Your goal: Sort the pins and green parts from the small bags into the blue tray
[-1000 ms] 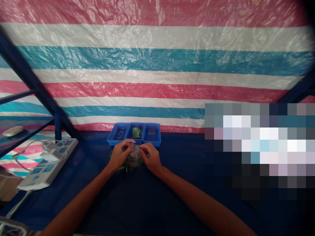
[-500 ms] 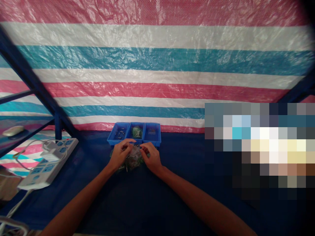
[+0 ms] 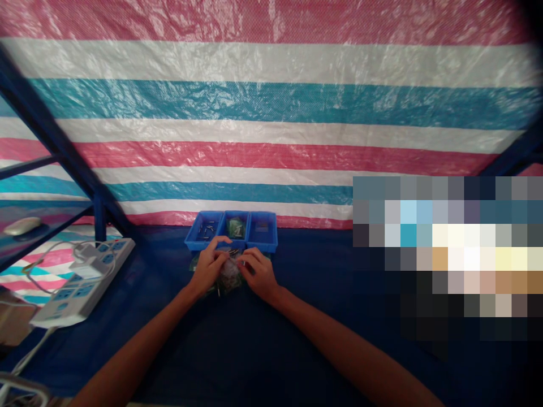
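Note:
My left hand (image 3: 207, 267) and my right hand (image 3: 259, 272) meet over a small clear plastic bag (image 3: 229, 273) of tiny metal and green parts, lying on the dark blue table. Both hands pinch the bag's top edge, fingers curled. Just behind the hands stand three small blue trays: the left tray (image 3: 204, 231) holds a few thin metal pins, the middle tray (image 3: 236, 227) holds green parts, and the right tray (image 3: 262, 229) holds something small and dark. A few pins lie loose on the table by the bag.
A white power strip (image 3: 80, 282) with plugged cables lies at the left. A blue metal shelf frame (image 3: 55, 144) rises at the left, with a white mouse (image 3: 22, 225) on its shelf. A striped tarp (image 3: 271, 113) hangs behind the table.
Both hands have drawn a little closer together on the bag, and the right hand's fingers have shifted left toward the bag's top. Everything else is as before.

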Tool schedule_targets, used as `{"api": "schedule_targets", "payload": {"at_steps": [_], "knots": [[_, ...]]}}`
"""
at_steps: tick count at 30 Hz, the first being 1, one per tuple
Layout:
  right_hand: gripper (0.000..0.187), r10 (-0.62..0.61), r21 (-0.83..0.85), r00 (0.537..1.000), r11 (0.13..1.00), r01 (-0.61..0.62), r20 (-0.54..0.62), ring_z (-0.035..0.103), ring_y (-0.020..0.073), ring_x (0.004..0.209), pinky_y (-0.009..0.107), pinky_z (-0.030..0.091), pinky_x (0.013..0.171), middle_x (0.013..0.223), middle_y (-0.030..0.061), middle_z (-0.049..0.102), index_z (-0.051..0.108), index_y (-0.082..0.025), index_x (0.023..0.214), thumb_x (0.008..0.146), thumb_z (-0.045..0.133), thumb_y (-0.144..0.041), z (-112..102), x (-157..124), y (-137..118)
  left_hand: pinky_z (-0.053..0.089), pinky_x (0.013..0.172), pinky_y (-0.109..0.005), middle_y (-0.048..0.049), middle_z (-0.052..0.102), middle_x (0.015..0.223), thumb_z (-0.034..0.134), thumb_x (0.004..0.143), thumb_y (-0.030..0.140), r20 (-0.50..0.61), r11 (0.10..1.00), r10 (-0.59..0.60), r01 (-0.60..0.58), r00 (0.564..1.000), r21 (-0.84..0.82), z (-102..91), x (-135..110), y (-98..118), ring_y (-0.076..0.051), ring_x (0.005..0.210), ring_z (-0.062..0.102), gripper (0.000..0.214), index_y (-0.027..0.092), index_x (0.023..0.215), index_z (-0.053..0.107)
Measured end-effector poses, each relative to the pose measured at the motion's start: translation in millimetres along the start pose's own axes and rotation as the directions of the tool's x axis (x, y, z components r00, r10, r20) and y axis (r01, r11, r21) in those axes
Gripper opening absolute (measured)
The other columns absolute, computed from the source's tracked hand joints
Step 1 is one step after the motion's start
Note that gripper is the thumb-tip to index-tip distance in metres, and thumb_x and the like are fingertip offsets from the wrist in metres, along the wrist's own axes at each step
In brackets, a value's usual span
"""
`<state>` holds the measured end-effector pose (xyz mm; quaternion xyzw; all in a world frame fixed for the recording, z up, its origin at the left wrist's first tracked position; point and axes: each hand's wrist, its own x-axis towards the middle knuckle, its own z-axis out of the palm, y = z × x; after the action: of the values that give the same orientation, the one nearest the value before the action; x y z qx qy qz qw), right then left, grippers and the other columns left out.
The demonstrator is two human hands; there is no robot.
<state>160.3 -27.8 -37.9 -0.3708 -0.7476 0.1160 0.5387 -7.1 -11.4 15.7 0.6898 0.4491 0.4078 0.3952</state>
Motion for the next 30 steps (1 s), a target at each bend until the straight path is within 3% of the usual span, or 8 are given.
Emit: {"api": "schedule_targets", "payload": {"at_steps": [7, 12, 15, 18, 24, 30], "knots": [[0.014, -0.008, 0.020, 1.000, 1.000, 0.008, -0.012, 0.056, 0.0154, 0.081, 0.025, 0.045, 0.072, 0.090, 0.0068, 0.058, 0.062, -0.018, 0.089, 0.091, 0.049, -0.023, -0.8, 0.8, -1.6, 0.027, 0.041, -0.018, 0.0078, 0.042, 0.048, 0.050, 0.084, 0.029, 0.006, 0.997, 0.020, -0.020, 1.000, 0.070, -0.5, 0.3, -0.3, -0.008, 0.040, 0.036, 0.026, 0.017, 0.106, 0.056], [0.013, 0.072, 0.072, 0.996, 0.995, -0.068, -0.044, 0.054, 0.0142, 0.074, 0.025, 0.045, 0.068, 0.087, 0.0055, 0.057, 0.058, -0.018, 0.086, 0.091, 0.048, -0.025, -2.5, 2.9, -3.2, 0.043, 0.065, -0.025, -0.0036, 0.062, 0.075, 0.038, 0.093, 0.037, -0.051, 0.949, 0.191, -0.171, 0.980, 0.266, -7.1, 1.0, 7.0, -0.016, 0.070, 0.057, 0.039, 0.014, 0.082, 0.068], [0.014, 0.146, 0.098, 0.986, 0.986, -0.138, -0.082, 0.052, 0.0132, 0.070, 0.024, 0.044, 0.064, 0.082, 0.0036, 0.056, 0.055, -0.018, 0.081, 0.090, 0.049, -0.026, -3.4, 4.2, -3.6, 0.045, 0.078, -0.028, -0.0076, 0.064, 0.091, 0.038, 0.093, 0.037, 0.041, 0.912, 0.298, -0.297, 0.954, 0.283, -9.0, 2.1, 9.3, -0.019, 0.085, 0.060, 0.041, 0.014, 0.084, 0.071], [0.013, 0.192, 0.114, 0.977, 0.977, -0.181, -0.089, 0.053, 0.0127, 0.068, 0.023, 0.043, 0.062, 0.079, 0.0023, 0.056, 0.054, -0.018, 0.078, 0.088, 0.049, -0.025, -3.7, 4.8, -3.1, 0.045, 0.080, -0.028, -0.0072, 0.066, 0.092, 0.050, 0.089, 0.036, 0.147, 0.875, 0.331, -0.362, 0.932, 0.321, -7.1, 3.2, 7.4, -0.019, 0.086, 0.061, 0.029, 0.015, 0.089, 0.070], [0.012, 0.188, 0.117, 0.979, 0.977, -0.178, -0.083, 0.053, 0.0130, 0.068, 0.024, 0.043, 0.064, 0.078, 0.0020, 0.056, 0.053, -0.018, 0.077, 0.086, 0.048, -0.022, -3.9, 4.1, -2.6, 0.047, 0.070, -0.024, -0.0033, 0.070, 0.085, 0.058, 0.084, 0.038, 0.150, 0.877, 0.278, -0.314, 0.949, 0.364, -2.9, 5.2, 0.7, -0.015, 0.074, 0.063, 0.023, 0.017, 0.084, 0.068], [0.015, 0.174, 0.114, 0.982, 0.980, -0.165, -0.075, 0.053, 0.0139, 0.069, 0.025, 0.044, 0.065, 0.077, 0.0025, 0.056, 0.055, -0.018, 0.078, 0.089, 0.046, -0.024, -4.9, 3.1, -3.0, 0.048, 0.075, -0.026, -0.0038, 0.071, 0.085, 0.059, 0.083, 0.037, 0.155, 0.910, 0.243, -0.280, 0.958, 0.305, -6.1, 7.5, -3.4, -0.018, 0.079, 0.065, 0.023, 0.017, 0.086, 0.069]]}}
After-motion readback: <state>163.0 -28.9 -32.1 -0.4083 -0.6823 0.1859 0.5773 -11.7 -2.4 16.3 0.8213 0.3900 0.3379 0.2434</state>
